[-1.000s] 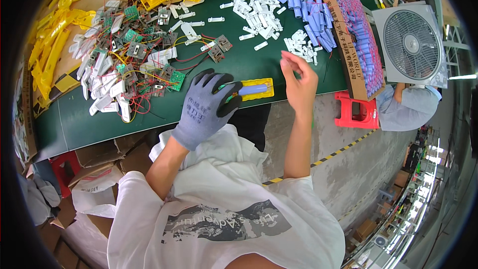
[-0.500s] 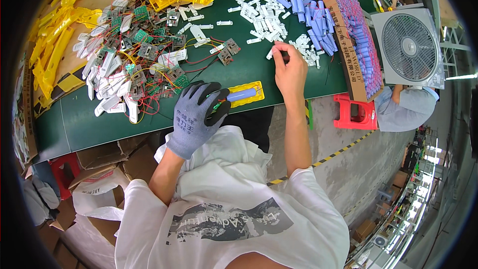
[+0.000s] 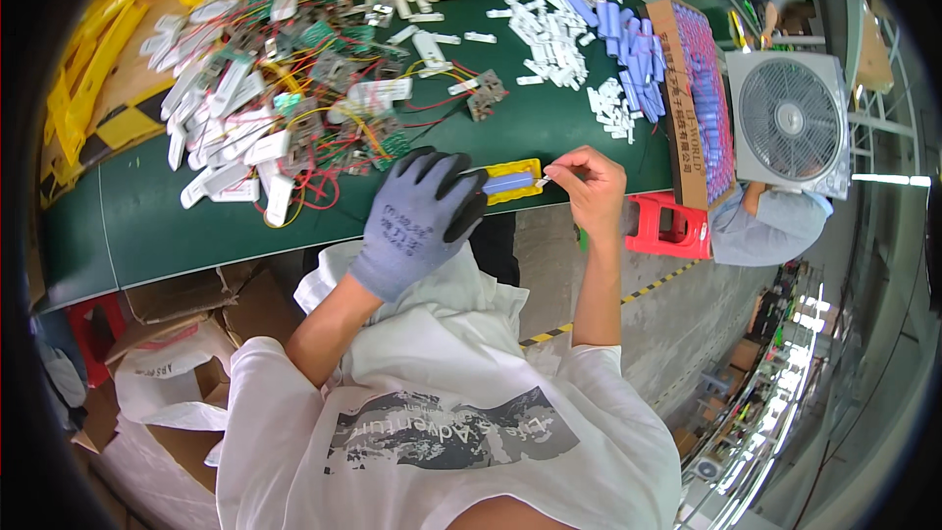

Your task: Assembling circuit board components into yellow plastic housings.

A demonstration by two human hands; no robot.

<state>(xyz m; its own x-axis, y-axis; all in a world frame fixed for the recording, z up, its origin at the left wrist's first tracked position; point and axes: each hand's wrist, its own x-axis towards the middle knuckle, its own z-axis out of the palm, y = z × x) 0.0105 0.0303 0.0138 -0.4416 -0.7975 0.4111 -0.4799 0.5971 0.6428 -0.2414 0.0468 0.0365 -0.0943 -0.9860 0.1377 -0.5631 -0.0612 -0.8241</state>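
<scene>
My left hand (image 3: 420, 216), in a grey-blue glove with black fingertips, is closed around the left end of a yellow plastic casing (image 3: 515, 196) at the bench's near edge. Inside the casing lies a blue cylindrical battery cell (image 3: 507, 182); the gloved fingers hide the casing's other end. My bare right hand (image 3: 595, 185) pinches a small white plastic piece (image 3: 544, 180) between thumb and forefinger, right at the casing's right end. Whether the piece touches the casing, I cannot tell.
White housings (image 3: 231, 88) tangled with wired circuit boards (image 3: 339, 69) cover the left of the green bench (image 3: 137, 236). Farther back are small white pieces (image 3: 549, 34), loose blue cells (image 3: 638, 59) and a cardboard box (image 3: 677, 108) of cells. A fan (image 3: 790, 118) and red stool (image 3: 667, 231) stand right.
My right hand has come from beside the white pieces to the casing's right end, with a small white piece in its fingertips. The left hand keeps its hold; the whole view has shifted slightly.
</scene>
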